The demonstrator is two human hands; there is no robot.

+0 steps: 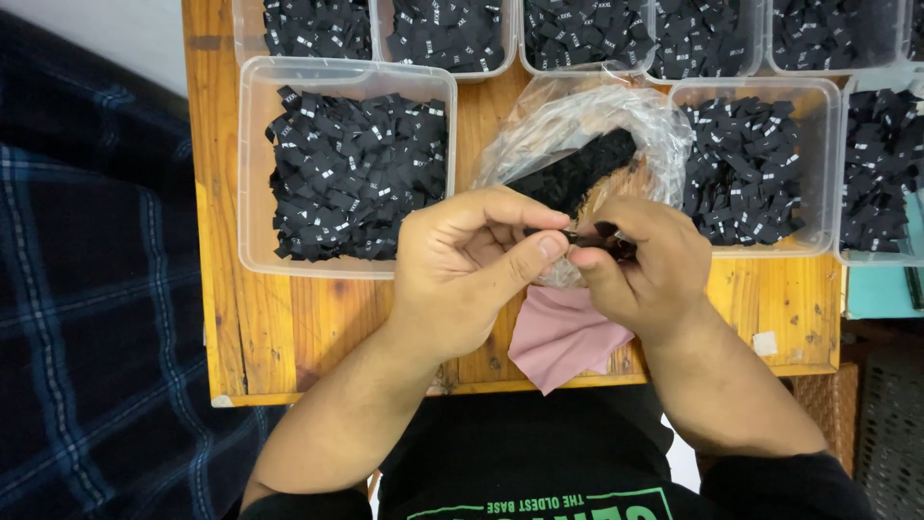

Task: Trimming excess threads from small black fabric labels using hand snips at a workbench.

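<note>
Wooden desk (289,327) here, orange-ish planks, pretty much covered with clear plastic tubs full of small black folded fabric labels. Biggest tub (252,164) sits on the left, another tub (818,96) is on the right, and a row of more tubs (525,65) runs along the far edge. Between the two nearer tubs there's a crumpled clear plastic bag (568,120) with a black strip of labels (577,173) poking out, and it sits just behind the hands so it crowds the middle of the desk. Left hand (462,270) and right hand (640,265) meet at the centre, both pinching one small black label (589,239) between thumb and fingertips, so each grip is clenched on that piece; most of it is hidden by the fingers. Under the hands, at the near edge, lies a pink cloth (558,337), partly covered by the wrists. Off to the left of the desk is a dark blue plaid fabric (87,318).
</note>
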